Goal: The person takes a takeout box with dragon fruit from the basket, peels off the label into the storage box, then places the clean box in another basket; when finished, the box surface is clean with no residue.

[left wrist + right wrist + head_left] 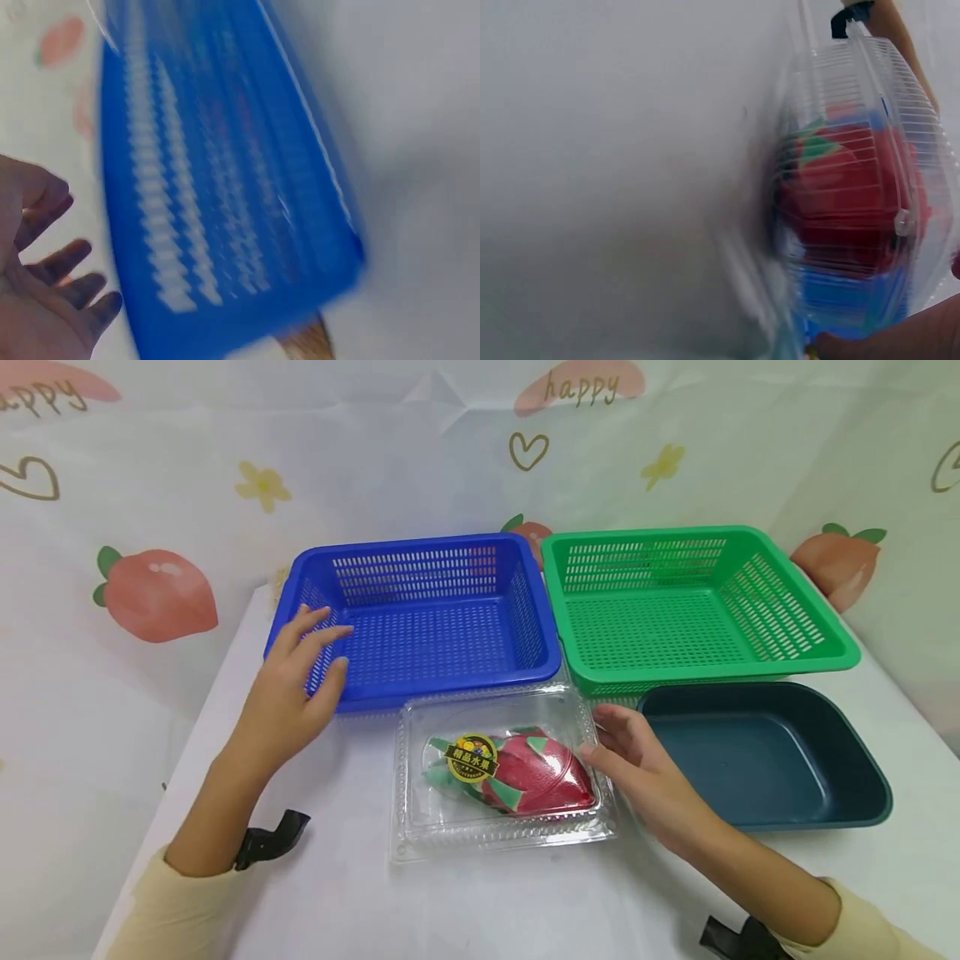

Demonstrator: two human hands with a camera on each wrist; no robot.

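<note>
A clear plastic clamshell box (420, 810) lies on the white table in the head view. Inside it is a red dragon fruit (540, 772) with green scales, under a lid that bears a round black and gold label. My right hand (648, 777) is at the box's right edge, thumb by the lid and fingers loosely bent; whether it presses on the box is unclear. Over the left rim of the blue basket (412, 689), my left hand (288, 689) hovers with fingers spread, holding nothing. The right wrist view shows the box's ribbed side and the red fruit (840, 195), blurred.
A green basket (750, 672) stands at the back right, beside the blue one. In front of it sits a dark teal tub (847, 785), right of my right hand. Behind the table hangs a printed cloth (375, 460) with peaches and flowers.
</note>
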